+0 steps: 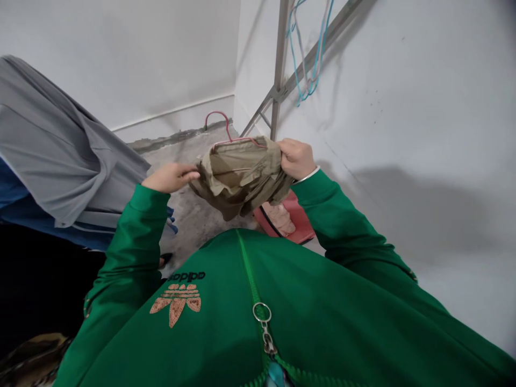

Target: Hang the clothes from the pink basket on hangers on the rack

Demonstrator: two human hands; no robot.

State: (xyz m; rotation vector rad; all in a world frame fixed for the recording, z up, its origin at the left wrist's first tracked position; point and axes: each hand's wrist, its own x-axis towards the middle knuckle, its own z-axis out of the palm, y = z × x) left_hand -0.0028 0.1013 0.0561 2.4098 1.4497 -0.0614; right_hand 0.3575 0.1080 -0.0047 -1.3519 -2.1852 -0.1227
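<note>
An olive-khaki garment point(245, 185) with an open collar hangs in front of my chest on a pinkish-red hanger point(230, 129). The hanger's hook points up and away from me, and a thin bar of it crosses inside the neck opening. With its thumb and fingers together, my left hand point(172, 176) pinches the left edge of the cloth. My right hand point(297, 158) is closed in a fist around the right shoulder of the garment. The lower part of the garment is bunched and folded.
A pink-red container point(300, 215) with pale pink cloth point(281, 219) in it stands on the concrete floor point(197, 220) beyond the garment. Grey fabric point(60, 145) hangs at the left over blue cloth. Blue and pale hangers point(308, 91) hang by a metal frame point(278, 80) against the wall.
</note>
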